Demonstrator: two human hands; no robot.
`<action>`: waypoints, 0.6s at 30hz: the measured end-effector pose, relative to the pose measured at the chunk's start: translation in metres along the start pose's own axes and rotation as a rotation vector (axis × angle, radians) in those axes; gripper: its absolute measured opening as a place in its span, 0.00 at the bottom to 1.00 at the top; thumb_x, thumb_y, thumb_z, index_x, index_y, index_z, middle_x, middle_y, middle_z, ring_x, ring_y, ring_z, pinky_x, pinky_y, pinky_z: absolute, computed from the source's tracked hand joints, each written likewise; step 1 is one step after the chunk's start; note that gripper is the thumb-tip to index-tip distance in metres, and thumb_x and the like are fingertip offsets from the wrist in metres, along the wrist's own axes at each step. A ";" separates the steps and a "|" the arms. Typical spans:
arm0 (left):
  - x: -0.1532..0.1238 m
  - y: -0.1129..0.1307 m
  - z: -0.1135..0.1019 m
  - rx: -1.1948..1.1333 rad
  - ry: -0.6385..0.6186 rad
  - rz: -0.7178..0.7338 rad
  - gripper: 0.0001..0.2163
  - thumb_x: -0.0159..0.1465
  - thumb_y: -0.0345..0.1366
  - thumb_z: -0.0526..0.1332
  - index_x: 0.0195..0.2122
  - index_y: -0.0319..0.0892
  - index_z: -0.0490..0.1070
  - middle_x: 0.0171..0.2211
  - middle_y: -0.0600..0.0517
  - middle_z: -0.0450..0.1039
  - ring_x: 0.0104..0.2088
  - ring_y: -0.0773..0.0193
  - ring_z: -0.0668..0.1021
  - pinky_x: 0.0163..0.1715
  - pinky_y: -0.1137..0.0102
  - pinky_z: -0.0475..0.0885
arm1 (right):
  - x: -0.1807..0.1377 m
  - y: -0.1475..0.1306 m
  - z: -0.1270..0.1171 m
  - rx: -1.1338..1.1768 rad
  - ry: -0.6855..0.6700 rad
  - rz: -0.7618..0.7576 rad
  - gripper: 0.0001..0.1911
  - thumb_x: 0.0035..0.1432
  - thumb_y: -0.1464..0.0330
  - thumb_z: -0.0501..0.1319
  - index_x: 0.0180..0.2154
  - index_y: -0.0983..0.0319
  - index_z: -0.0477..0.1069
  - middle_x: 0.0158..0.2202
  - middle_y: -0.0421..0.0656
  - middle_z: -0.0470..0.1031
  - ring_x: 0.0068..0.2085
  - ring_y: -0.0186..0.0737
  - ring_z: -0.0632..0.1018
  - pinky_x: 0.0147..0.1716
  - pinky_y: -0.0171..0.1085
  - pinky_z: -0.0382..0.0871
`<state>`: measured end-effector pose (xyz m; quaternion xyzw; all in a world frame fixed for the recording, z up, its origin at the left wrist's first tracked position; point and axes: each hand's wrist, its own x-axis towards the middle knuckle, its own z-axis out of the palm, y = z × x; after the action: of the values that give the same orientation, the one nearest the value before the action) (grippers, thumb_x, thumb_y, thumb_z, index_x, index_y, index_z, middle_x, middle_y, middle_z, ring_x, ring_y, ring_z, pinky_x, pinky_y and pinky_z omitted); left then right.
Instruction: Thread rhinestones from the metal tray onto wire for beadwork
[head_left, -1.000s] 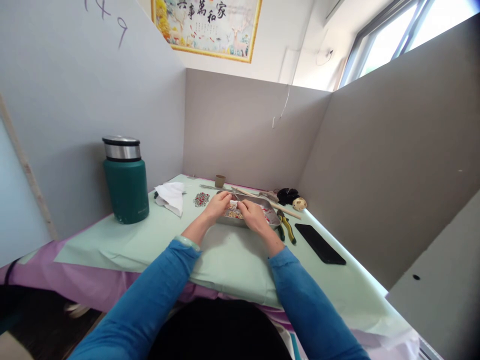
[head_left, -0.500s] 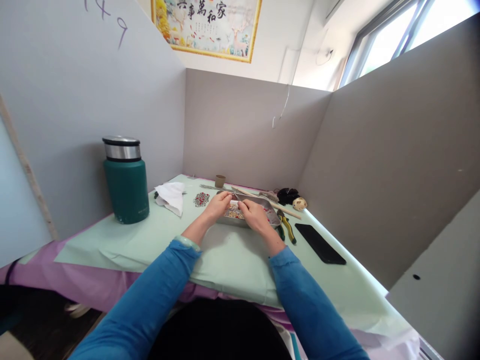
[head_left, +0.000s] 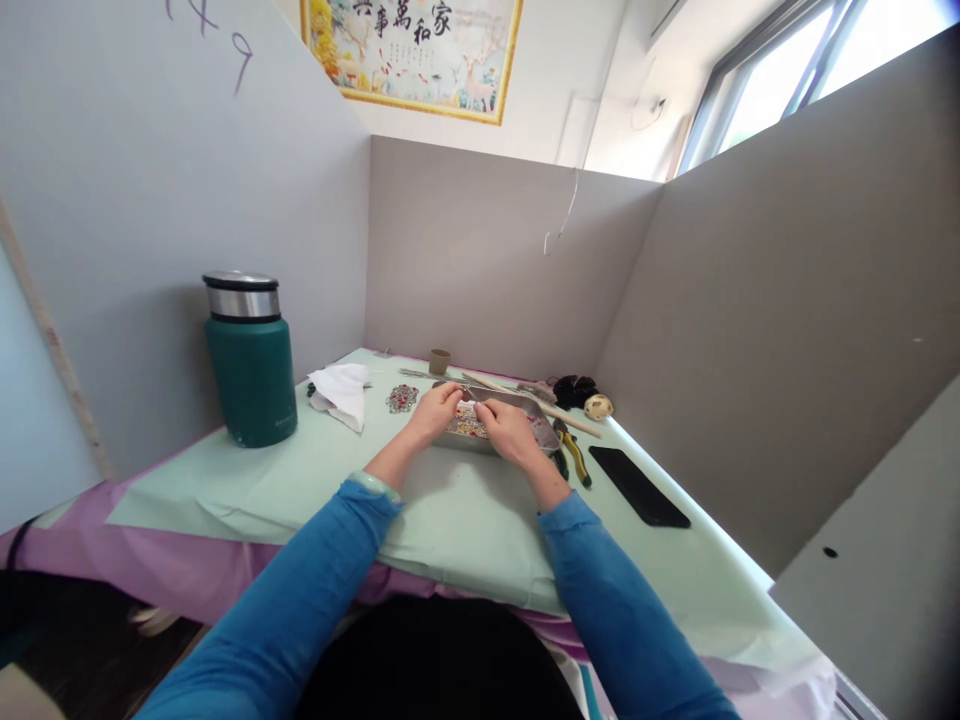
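My left hand (head_left: 433,411) and my right hand (head_left: 508,432) meet over a shallow metal tray (head_left: 545,432) that holds small red, white and yellow pieces (head_left: 468,428). Both hands have their fingertips pinched together close to each other above the tray. What they pinch is too small to make out. Blue sleeves cover both forearms.
A green flask (head_left: 250,360) stands at the left, with a white tissue (head_left: 341,392) and a beaded ornament (head_left: 402,399) beside it. Pliers (head_left: 574,456) and a black phone (head_left: 638,486) lie right of the tray. A small cup (head_left: 440,361), wooden stick (head_left: 559,412) and round ball (head_left: 598,407) sit behind. Grey partitions enclose the table.
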<state>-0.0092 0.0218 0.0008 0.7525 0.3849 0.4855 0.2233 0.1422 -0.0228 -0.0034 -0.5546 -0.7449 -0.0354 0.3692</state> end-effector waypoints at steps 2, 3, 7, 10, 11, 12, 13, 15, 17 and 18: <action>0.000 -0.002 0.001 0.156 0.043 0.020 0.10 0.61 0.33 0.50 0.33 0.42 0.72 0.30 0.51 0.74 0.33 0.63 0.73 0.33 0.72 0.64 | 0.000 -0.001 0.002 -0.037 0.007 0.011 0.21 0.62 0.58 0.46 0.26 0.61 0.69 0.25 0.41 0.73 0.27 0.36 0.68 0.26 0.33 0.52; -0.001 -0.003 0.002 0.222 0.060 0.024 0.11 0.61 0.34 0.50 0.34 0.43 0.72 0.33 0.50 0.75 0.35 0.62 0.74 0.34 0.72 0.64 | 0.000 -0.002 0.002 -0.046 0.008 0.016 0.21 0.62 0.58 0.46 0.26 0.61 0.69 0.25 0.42 0.73 0.26 0.36 0.68 0.25 0.33 0.52; -0.004 -0.005 0.006 0.387 0.098 0.042 0.12 0.63 0.35 0.50 0.39 0.45 0.72 0.34 0.48 0.76 0.34 0.59 0.75 0.32 0.71 0.63 | 0.002 0.000 0.003 -0.016 -0.012 0.024 0.21 0.62 0.58 0.46 0.25 0.61 0.69 0.24 0.41 0.72 0.26 0.35 0.67 0.24 0.33 0.51; -0.005 -0.005 0.007 0.425 0.117 0.051 0.12 0.63 0.36 0.49 0.40 0.45 0.72 0.31 0.48 0.76 0.32 0.59 0.75 0.31 0.71 0.62 | 0.002 0.003 0.003 0.031 -0.034 0.026 0.22 0.61 0.58 0.46 0.24 0.61 0.68 0.23 0.40 0.70 0.25 0.35 0.67 0.24 0.32 0.51; -0.005 -0.004 0.006 0.414 0.115 0.053 0.12 0.63 0.36 0.49 0.39 0.45 0.72 0.31 0.48 0.75 0.32 0.60 0.75 0.31 0.71 0.62 | 0.002 0.003 0.002 0.045 -0.034 0.028 0.22 0.61 0.57 0.46 0.24 0.61 0.68 0.23 0.40 0.70 0.26 0.35 0.67 0.24 0.32 0.51; -0.005 -0.004 0.006 0.389 0.107 0.053 0.12 0.63 0.36 0.49 0.38 0.44 0.72 0.31 0.48 0.75 0.32 0.60 0.75 0.31 0.71 0.62 | 0.002 0.003 0.002 0.056 -0.030 0.032 0.22 0.61 0.57 0.46 0.24 0.61 0.68 0.23 0.40 0.70 0.26 0.35 0.67 0.24 0.32 0.51; -0.004 -0.003 0.005 0.351 0.093 0.051 0.12 0.63 0.36 0.49 0.36 0.44 0.72 0.30 0.49 0.74 0.31 0.61 0.74 0.31 0.72 0.62 | 0.002 0.003 0.002 0.067 -0.024 0.035 0.21 0.61 0.58 0.46 0.24 0.61 0.68 0.24 0.40 0.71 0.26 0.35 0.68 0.25 0.32 0.52; -0.003 -0.001 0.004 0.250 0.057 0.039 0.12 0.63 0.35 0.48 0.33 0.42 0.71 0.27 0.51 0.73 0.29 0.63 0.73 0.29 0.72 0.61 | 0.002 0.002 0.002 0.087 -0.011 0.044 0.21 0.61 0.58 0.46 0.25 0.61 0.68 0.25 0.40 0.72 0.27 0.35 0.69 0.26 0.32 0.53; -0.003 0.001 0.002 0.149 0.037 0.020 0.12 0.63 0.35 0.48 0.32 0.42 0.70 0.23 0.53 0.70 0.26 0.65 0.70 0.27 0.73 0.61 | 0.002 0.001 0.001 0.105 -0.003 0.049 0.20 0.61 0.58 0.47 0.25 0.61 0.68 0.25 0.41 0.72 0.28 0.36 0.69 0.27 0.32 0.54; -0.003 0.002 0.002 0.100 0.035 0.008 0.12 0.63 0.35 0.48 0.31 0.41 0.70 0.21 0.54 0.68 0.25 0.66 0.69 0.26 0.73 0.60 | 0.002 0.001 0.001 0.113 -0.002 0.048 0.20 0.61 0.58 0.47 0.26 0.61 0.68 0.25 0.40 0.72 0.29 0.36 0.70 0.28 0.32 0.54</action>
<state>-0.0071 0.0185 0.0000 0.7557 0.4094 0.4797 0.1767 0.1425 -0.0202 -0.0035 -0.5505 -0.7326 0.0161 0.3999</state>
